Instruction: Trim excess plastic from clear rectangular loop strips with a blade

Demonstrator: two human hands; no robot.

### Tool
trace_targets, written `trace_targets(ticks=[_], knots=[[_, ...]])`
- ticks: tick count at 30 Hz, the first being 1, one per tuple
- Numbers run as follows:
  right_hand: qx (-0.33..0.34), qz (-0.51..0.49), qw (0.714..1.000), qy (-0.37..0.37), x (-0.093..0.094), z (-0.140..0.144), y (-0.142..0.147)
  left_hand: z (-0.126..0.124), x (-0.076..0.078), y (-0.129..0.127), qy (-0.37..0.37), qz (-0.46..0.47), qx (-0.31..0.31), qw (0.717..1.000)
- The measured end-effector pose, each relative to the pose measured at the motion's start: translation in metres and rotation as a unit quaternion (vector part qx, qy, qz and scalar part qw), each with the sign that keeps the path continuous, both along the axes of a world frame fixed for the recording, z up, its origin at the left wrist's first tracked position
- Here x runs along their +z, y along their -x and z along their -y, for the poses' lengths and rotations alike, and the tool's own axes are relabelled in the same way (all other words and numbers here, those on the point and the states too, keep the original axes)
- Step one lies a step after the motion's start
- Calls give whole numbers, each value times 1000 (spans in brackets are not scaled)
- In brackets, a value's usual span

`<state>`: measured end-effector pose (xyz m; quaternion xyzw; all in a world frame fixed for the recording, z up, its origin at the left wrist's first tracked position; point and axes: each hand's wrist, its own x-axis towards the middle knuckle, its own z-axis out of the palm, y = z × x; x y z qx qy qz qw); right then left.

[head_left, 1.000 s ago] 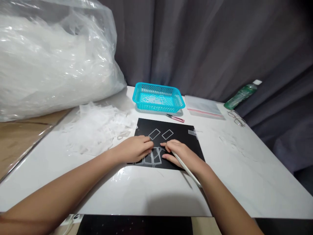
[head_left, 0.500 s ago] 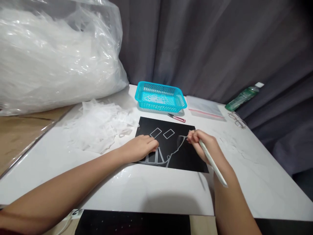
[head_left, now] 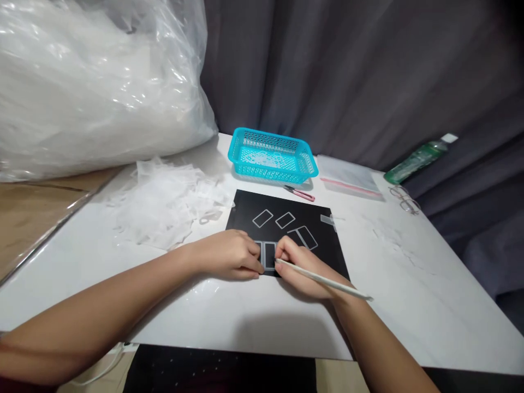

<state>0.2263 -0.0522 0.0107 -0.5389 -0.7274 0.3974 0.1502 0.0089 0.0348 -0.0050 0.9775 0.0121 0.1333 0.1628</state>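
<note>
On the mat [head_left: 329, 248], left hand [head_left: 233, 255], grip unclear, is pressing a likely flimsy strip [head_left: 263, 253], best edge-held, right hand [head_left: 305, 262] gripping a stick [head_left: 329, 282].

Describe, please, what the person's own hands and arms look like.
The left hand and right hand are ungloved, and no watch or bracelet shows at either wrist. The left forearm and right forearm are bare. A bit of dark cloth, perhaps a sleeve, shows near the left elbow at the picture's corner.
</note>
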Motion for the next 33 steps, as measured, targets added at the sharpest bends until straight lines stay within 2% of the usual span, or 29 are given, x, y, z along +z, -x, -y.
trace_targets(ticks=[5,14,17,21,26,29,31,33], knots=[[42,10,999,-3,3,2,3,2,-2,-1,-29,-6,0,1000],[44,73,994,-62,-6,7,8,5,0,-4,-51,-45,10,998],[69,87,989,-98,-5,9,11,5,0,-3,-36,-40,13,998],[90,122,969,-194,-6,12,16,5,0,-2,0,-37,25,999],[114,147,949,-254,-21,13,17,2,0,-3,57,-48,22,997],[60,162,922,-346,-23,8,5,0,0,-4,93,-54,16,994],[-32,162,891,-423,-16,3,-12,-1,-1,-4,112,-58,17,992],[-158,171,852,-469,-5,-1,-36,-1,-2,-4,126,-61,19,990]])
